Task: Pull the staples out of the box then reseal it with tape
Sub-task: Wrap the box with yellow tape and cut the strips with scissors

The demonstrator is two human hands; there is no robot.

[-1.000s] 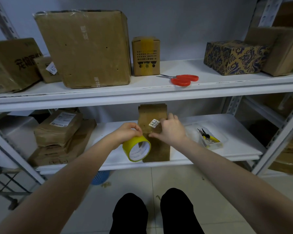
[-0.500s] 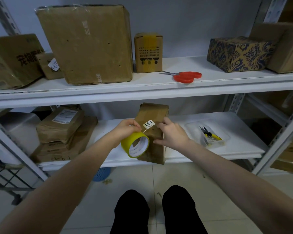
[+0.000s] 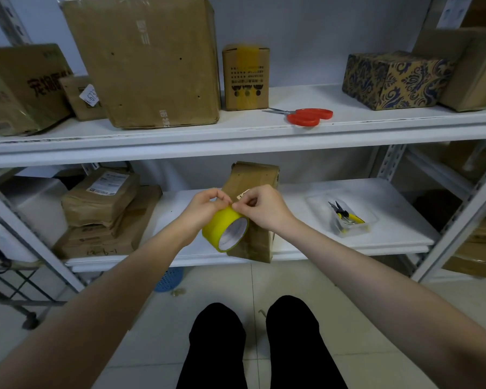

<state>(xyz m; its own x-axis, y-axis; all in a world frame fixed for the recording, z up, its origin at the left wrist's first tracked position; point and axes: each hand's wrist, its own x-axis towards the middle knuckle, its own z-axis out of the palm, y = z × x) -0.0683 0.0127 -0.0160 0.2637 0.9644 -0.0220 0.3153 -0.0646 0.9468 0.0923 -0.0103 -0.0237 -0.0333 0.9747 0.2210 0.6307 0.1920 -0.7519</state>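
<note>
Tape roll (image 3: 226, 230): yellow, top rim lay between both hands' fingertips.
Left hand (image 3: 201, 207): fingers curled, gripped the roll's top.
Right hand (image 3: 267, 209): fingertips pinched the roll's upper edge.
Box (image 3: 253, 181): upright on lower shelf (image 3: 399, 234), just behind the roll.

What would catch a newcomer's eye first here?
The bright yellow roll of tape at the centre: the left hand grips it while the right hand pinches at its top edge, before a tall brown cardboard box on the lower shelf. Red-handled scissors lie on the upper shelf.
</note>
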